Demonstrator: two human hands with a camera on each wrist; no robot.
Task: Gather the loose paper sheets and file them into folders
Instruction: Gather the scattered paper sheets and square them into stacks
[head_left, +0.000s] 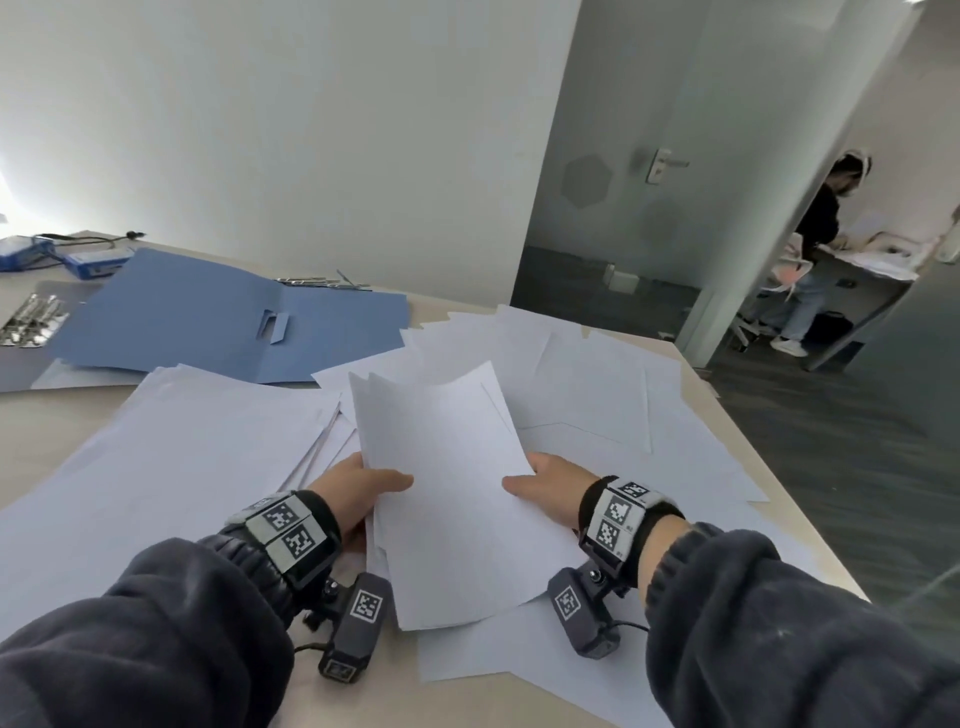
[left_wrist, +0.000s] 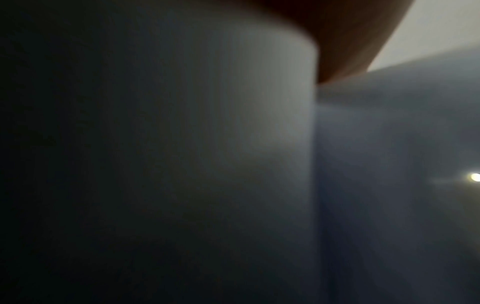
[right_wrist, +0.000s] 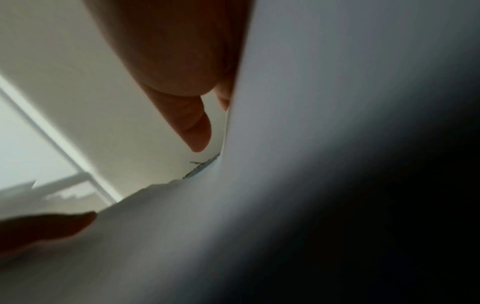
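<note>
The loose sheets (head_left: 582, 374) are thin, matt white paper, as is the held stack (head_left: 447, 467) (slightly curled). The open folder (head_left: 208, 317) looks like matt blue card. The clips (head_left: 31, 319) shine like metal. The worktop (head_left: 47, 421) is smooth, pale and matt.

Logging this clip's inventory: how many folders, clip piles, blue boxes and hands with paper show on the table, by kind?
Blue folder, lying open: 1
Piles of metal clips: 2
Blue boxes: 2
Hands gripping the held sheets, left hand and right hand: 2
Loose sheets on the table: too overlapped to count
Total counted: 7
</note>
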